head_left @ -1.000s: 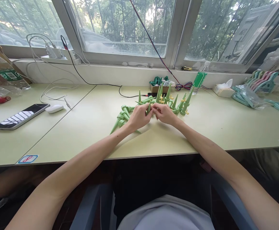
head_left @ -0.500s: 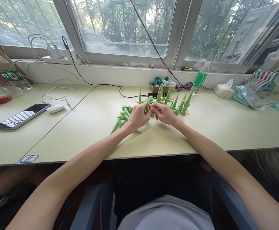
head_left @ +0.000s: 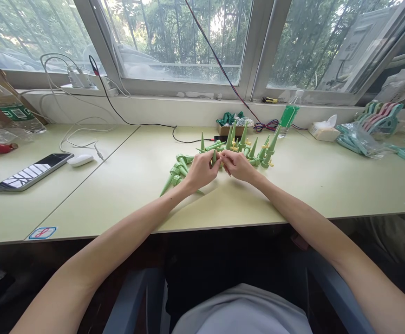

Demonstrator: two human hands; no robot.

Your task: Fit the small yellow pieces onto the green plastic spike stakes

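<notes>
At frame centre, the left hand [head_left: 204, 168] curls around a green, tapered plastic spike [head_left: 214, 158]; the right hand [head_left: 238, 165] pinches beside it, contents hidden. Fitting seems in hand; next calls for steadiness.

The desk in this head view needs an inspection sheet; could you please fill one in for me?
Surface: pale desk, numbered sticker near its left front edge.
Work pieces: green spikes, some upright, others lying; yellow parts on some.
Clutter: phone, white case, green-labelled bottle, tissue pack.
Grip: left hand holds a spike; right hand is pinched close beside it, its hold too small to tell.
Cables: white cable by the case; black cable along the rear; bundled cable behind the spikes.
Surroundings: windows ahead, power strip on the sill.
</notes>
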